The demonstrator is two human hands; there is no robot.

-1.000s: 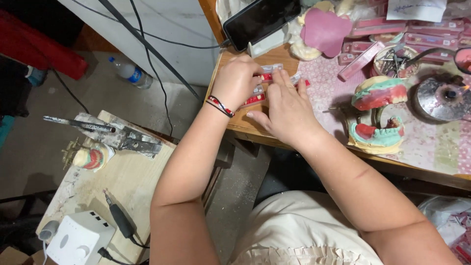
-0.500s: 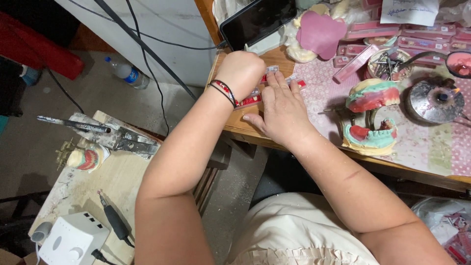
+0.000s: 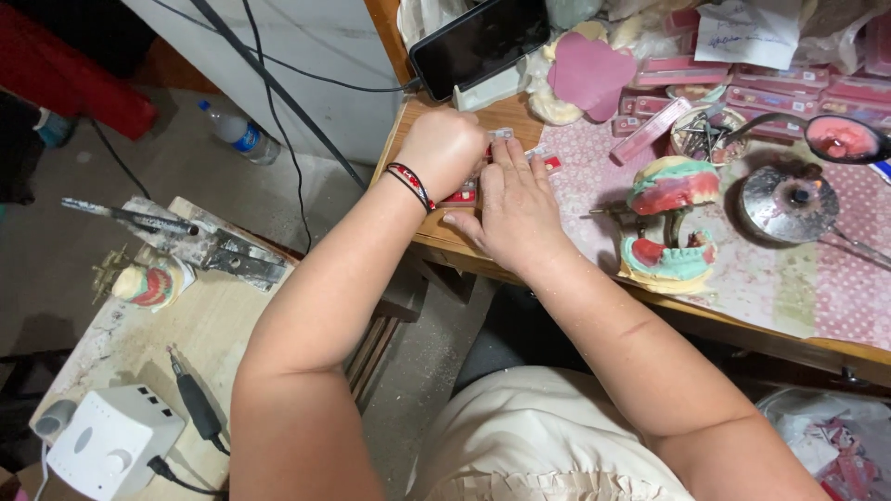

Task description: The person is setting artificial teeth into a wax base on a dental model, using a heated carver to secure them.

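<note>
Your left hand (image 3: 448,148) is fisted w/ fingers hidden, grip unclear, right hand (image 3: 513,206) flat on the red-white strips (image 3: 464,193) at upper-centre desk edge (image 3: 436,243), so a nudge could drop them.

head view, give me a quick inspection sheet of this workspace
surface: wooden bench with a dotted pink mat
job's things: small red and clear strips under both hands
clutter: dental model on an articulator, metal dish, pink boxes, phone
hands: left hand closed over the strips; right hand flat, fingers on them
cables: black cables down the wall
surroundings: side table with white control box, bottle on floor
</note>
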